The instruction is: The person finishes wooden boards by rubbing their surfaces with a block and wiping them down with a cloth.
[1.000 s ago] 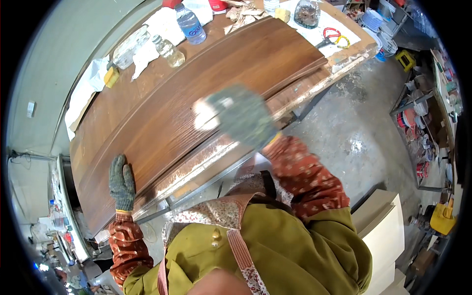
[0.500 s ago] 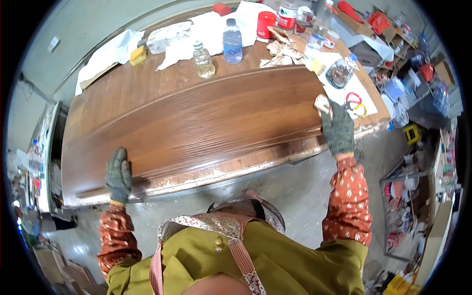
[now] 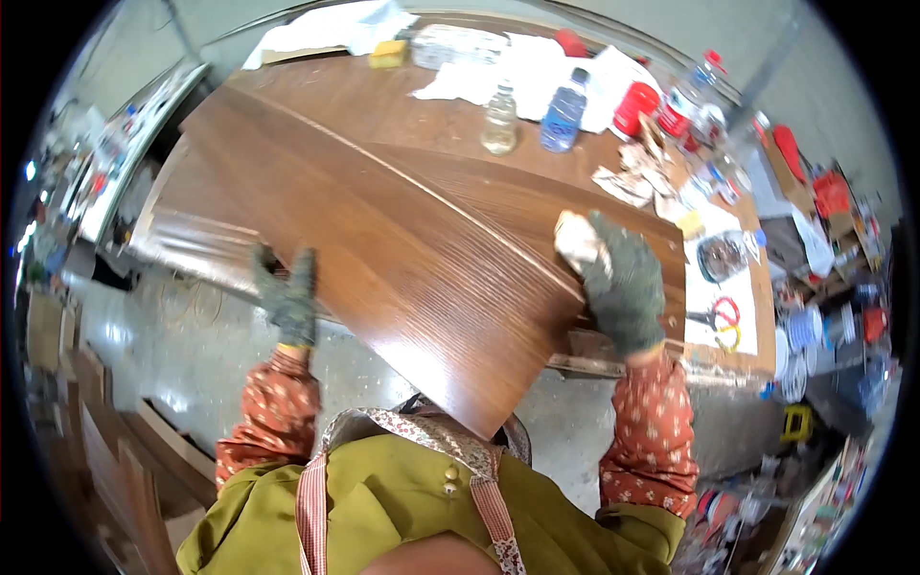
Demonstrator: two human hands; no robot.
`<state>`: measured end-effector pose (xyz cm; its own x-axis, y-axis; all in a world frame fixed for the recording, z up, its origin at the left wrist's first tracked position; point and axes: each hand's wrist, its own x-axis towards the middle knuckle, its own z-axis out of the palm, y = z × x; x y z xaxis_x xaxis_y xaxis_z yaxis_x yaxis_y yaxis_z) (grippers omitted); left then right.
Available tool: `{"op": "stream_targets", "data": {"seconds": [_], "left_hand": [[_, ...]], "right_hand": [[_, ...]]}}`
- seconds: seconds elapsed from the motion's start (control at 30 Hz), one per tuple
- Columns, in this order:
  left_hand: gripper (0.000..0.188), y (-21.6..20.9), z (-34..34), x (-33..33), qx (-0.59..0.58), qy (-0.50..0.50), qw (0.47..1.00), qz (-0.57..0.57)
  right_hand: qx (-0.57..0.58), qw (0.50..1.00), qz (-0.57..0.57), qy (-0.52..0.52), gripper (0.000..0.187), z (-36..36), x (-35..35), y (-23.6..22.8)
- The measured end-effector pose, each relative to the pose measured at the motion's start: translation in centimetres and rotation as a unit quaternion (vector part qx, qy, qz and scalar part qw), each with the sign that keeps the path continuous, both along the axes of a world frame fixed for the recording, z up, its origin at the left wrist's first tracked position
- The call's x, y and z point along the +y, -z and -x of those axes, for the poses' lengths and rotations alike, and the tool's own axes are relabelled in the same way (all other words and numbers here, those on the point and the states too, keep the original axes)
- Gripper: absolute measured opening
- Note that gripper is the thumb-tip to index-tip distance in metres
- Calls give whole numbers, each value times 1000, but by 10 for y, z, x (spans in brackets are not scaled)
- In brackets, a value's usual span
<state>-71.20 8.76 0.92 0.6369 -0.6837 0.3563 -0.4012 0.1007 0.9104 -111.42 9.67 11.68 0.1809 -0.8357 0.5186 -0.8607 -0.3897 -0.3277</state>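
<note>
A long brown wood-grain panel (image 3: 383,230) lies aslant on the workbench, its near right corner hanging over the front edge toward me. Beneath it shows a second brown board (image 3: 537,192). My left hand (image 3: 289,302), in a dark grey-green glove, is at the panel's near edge with fingers and thumb spread; whether it touches the panel is hard to tell. In the same kind of glove, my right hand (image 3: 628,292) is closed on a crumpled whitish rag (image 3: 579,241), beside the panel's right end.
Along the back of the workbench (image 3: 335,81) stand a clear bottle (image 3: 499,120), a blue-labelled bottle (image 3: 564,113), a red can (image 3: 634,107) and a yellow sponge (image 3: 388,55). Crumpled paper (image 3: 640,174), a jar (image 3: 721,257) and scissors (image 3: 725,321) lie at right. Cluttered shelves (image 3: 843,240) stand beyond.
The upper panel has swung round, its right end coming toward me over the front edge and uncovering the board below. My left hand's fingers have spread. The right hand still grips the rag.
</note>
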Motion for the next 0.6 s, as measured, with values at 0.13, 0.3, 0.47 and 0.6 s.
{"op": "stream_targets", "data": {"seconds": [0.13,0.3,0.47,0.6], "left_hand": [[56,-19,70,70,365,179,903,-136],[37,-35,54,111,534,252,788,-174],[32,-46,12,137,574,210,790,-54],[36,-17,-52,186,575,183,798,6]], "right_hand": [[69,986,-41,-148,34,-31,-43,43],[-17,978,-60,-198,34,-71,-19,41],[-9,961,37,-275,36,-131,22,49],[11,929,108,-354,34,-193,81,42]]}}
